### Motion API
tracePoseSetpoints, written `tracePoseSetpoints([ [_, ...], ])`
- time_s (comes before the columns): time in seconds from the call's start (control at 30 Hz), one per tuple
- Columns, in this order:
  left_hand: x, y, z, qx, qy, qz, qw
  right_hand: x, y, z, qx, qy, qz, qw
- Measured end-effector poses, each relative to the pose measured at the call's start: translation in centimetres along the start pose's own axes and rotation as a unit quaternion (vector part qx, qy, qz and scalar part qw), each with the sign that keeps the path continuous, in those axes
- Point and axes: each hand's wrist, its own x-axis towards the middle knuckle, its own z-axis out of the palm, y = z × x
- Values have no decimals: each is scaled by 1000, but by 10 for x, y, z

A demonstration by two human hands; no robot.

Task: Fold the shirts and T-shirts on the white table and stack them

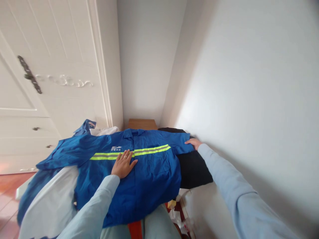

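A blue short-sleeved work shirt [152, 172] lies spread out, front side up, with its collar away from me. A yellow and grey reflective band crosses its chest, and white lettering sits on the chest to the left. My left hand [124, 164] rests flat on the middle of the chest, over the band, fingers spread and a ring on one finger. Out at the right, my right hand [193, 143] pinches the hem of the shirt's sleeve between thumb and fingers. The lower hem hangs over my lap.
Black cloth [195, 171] lies under the right sleeve. White cloth [53, 202] and darker blue clothing are heaped at the left. A white wardrobe [74, 49] stands at the left, a pale wall [249, 83] close on the right. Plastic bags [175, 217] lie on the floor below.
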Motion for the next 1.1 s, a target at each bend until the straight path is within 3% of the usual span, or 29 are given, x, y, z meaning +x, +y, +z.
tracePoseSetpoints([
  [0.13,2,-1,1,0,-3,0,1000,-6,-27,6,-44,33,-18,998],
  [0.27,1,0,-2,11,-4,3,1000,-28,-50,47,-77,63,-120,988],
  [0.33,1,1,-3,13,-5,4,1000,-46,-54,79,-117,4,-209,971],
  [0.47,0,3,-5,13,-4,-3,1000,-80,-45,131,-273,-199,-376,863],
  [0.53,0,4,-6,13,-3,-4,1000,-90,-36,140,-314,-216,-398,834],
  [0.73,-1,6,-9,15,-17,-9,1000,-94,-2,118,-411,-113,-443,789],
  [0.93,-1,5,-7,14,-9,-4,1000,-92,56,90,-478,-149,-342,795],
  [1.1,-1,4,-6,10,-8,-2,1000,-98,83,92,-451,-102,-350,815],
])
